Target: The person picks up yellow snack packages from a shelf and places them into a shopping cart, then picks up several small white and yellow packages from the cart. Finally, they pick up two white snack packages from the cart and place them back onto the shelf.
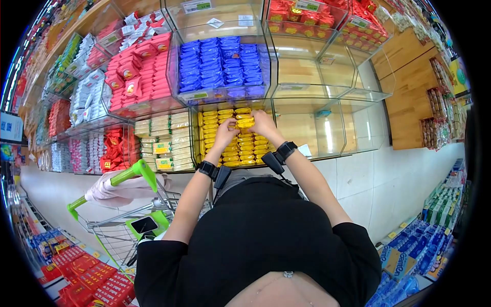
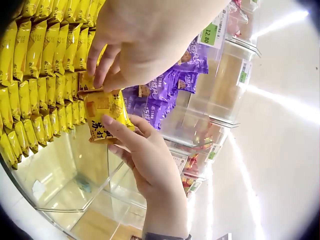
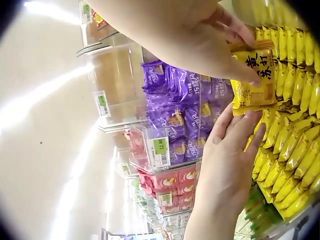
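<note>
A yellow snack packet with black lettering (image 3: 256, 92) is held up in front of the rows of matching yellow packets (image 1: 225, 148). My right hand (image 1: 263, 125) grips it, the thumb lying across its printed face in the right wrist view. At the packet's other end, my left hand (image 1: 225, 134) has its curled fingertips on the sealed edge. In the left wrist view the left hand (image 2: 135, 50) comes in from above, and the right hand (image 2: 150, 155) from below. Part of the packet (image 2: 106, 112) is covered by the fingers.
Clear-walled bins surround the yellow ones: blue-purple packets (image 1: 222, 64) behind, cream-coloured packs (image 1: 176, 135) at left, pink packets (image 1: 146, 71) farther left. A shopping cart with a green handle (image 1: 120, 176) stands at my left, a pink cloth (image 1: 110, 192) over it.
</note>
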Available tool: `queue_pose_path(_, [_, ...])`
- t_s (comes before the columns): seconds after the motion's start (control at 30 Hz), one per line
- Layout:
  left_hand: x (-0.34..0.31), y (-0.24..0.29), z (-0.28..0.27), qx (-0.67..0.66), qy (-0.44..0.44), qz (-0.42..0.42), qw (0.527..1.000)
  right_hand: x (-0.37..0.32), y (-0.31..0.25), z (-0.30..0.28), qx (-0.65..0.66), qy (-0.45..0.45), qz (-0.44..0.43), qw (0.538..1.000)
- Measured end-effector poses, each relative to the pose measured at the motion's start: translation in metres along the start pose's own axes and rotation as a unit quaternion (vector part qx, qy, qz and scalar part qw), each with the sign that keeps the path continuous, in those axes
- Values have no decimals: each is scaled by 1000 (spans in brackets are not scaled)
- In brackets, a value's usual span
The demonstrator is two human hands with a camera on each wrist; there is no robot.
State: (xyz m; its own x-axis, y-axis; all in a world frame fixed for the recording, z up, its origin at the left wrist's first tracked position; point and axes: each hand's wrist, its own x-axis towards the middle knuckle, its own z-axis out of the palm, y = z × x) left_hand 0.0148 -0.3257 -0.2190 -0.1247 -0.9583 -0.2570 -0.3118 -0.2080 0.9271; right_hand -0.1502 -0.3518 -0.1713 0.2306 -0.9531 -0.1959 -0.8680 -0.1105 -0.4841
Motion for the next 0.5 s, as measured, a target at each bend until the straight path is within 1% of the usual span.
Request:
queue_pose_path(0.03, [2, -1, -1, 0, -1, -1, 1000, 3, 2, 3, -19, -11, -4, 1000])
queue_pose_path(0.1, [6, -5, -1, -10, -37, -37, 999, 7, 6, 7, -30, -17, 5, 999])
queue_pose_path(0.13, [8, -10, -1, -10, -38, -38, 998, 9, 7, 9, -41, -22, 14, 999])
queue_pose_path(0.2, [12, -17, -1, -43, -78, -52, 995, 14, 9, 15, -50, -29, 27, 998])
queue_pose_path(0.23, [14, -19, -1, -43, -79, -53, 994, 16, 10, 19, -59, -35, 39, 997])
queue_pose_path(0.3, [14, -17, -2, 16, -92, -53, 994, 19, 12, 26, -62, -33, 43, 997])
queue_pose_path(0.33, [13, -13, -2, 16, -92, -54, 994, 20, 12, 29, -65, -32, 46, 996])
queue_pose_path(0.4, [11, -2, -3, 96, -110, -63, 987, 23, 13, 32, -67, -46, 51, 995])
queue_pose_path(0.47, [14, -9, -1, 74, -118, -77, 987, 24, 12, 34, -68, -61, 56, 994])
queue_pose_path(0.5, [14, -7, -1, 51, -126, -90, 987, 25, 14, 38, -59, -46, 54, 996])
